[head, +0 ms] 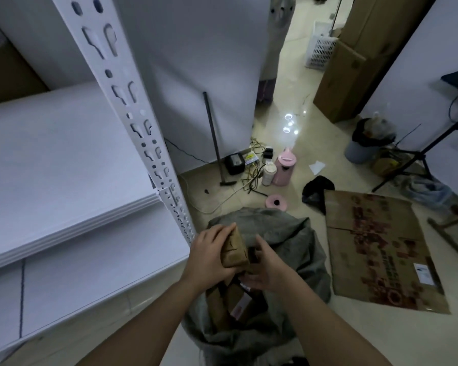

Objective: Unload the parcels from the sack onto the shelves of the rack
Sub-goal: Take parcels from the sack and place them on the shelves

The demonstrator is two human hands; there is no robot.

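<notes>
A grey sack (296, 249) lies open on the floor below me, with several brown parcels (222, 307) inside its mouth. Above the opening I hold a small brown parcel (234, 249). My left hand (209, 254) grips its left side, fingers curled over the top edge. My right hand (267, 265) is at its right and under side; what its fingers hold is unclear. The white rack (64, 159) stands to the left, its perforated post (132, 112) close to my left hand, and a lower shelf (90, 270) beneath the upper one.
A flattened printed cardboard sheet (381, 249) lies right of the sack. Behind it are a pink jug (284, 167), a pink lid (275, 202), tangled cables (251, 167), a hammer (217, 143), a bin (368, 143) and a tripod leg (418, 154).
</notes>
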